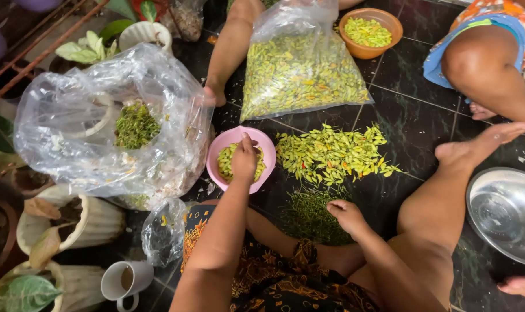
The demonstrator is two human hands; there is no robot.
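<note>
From your head camera, your left hand is over the pink bowl, fingers curled down into the small yellow-green chillies inside it; whether they pinch one or are letting go, you cannot tell. Your right hand hangs low with loosely curled fingers and nothing clearly in them, just above the heap of green stems on the floor. The loose pile of chillies lies just past that heap, beside the bowl. You look to be mid-way through stemming: cleaned pods go to the bowl, stems drop near your knee. The next move likely calls for a fresh pod from the loose pile, taken with a fine pinch at the stalk.

The surface is a dark, glossy tiled floor. A clear bag of chillies and an orange bowl sit farther off, a crumpled plastic bag to your left over potted plants, a steel bowl to your right. Another person's legs show nearby.
</note>
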